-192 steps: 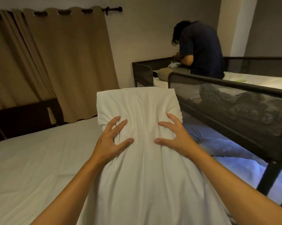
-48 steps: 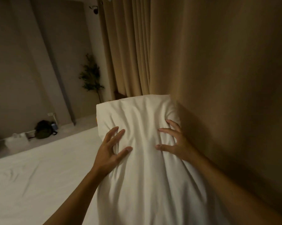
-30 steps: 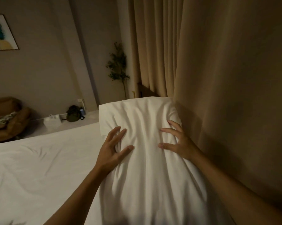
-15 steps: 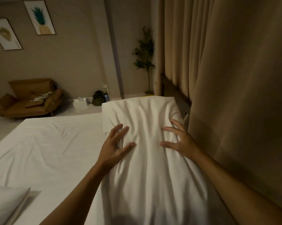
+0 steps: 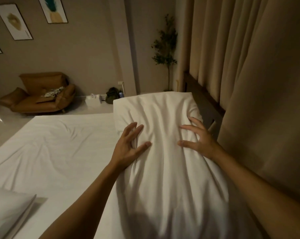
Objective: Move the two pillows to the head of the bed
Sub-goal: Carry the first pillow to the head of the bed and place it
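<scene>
A large white pillow (image 5: 163,178) stretches lengthwise in front of me, held up against my body over the right side of the bed (image 5: 51,152). My left hand (image 5: 128,147) grips its top on the left, fingers spread and dug into the cloth. My right hand (image 5: 197,140) grips it on the right the same way. The pillow's far end lies close to the dark wooden headboard (image 5: 206,100) below the curtain. A second white pillow (image 5: 6,211) shows its corner on the bed at the bottom left.
Tan curtains (image 5: 249,83) hang close along the right. Beyond the bed are a brown armchair (image 5: 40,95), a white box (image 5: 93,100) and a dark bag (image 5: 113,95) on the floor, and a potted plant (image 5: 164,49) in the corner.
I have turned left with the pillow still held in both hands: the bunk bed and other person left view, and the wall, armchair and second pillow came into view.
</scene>
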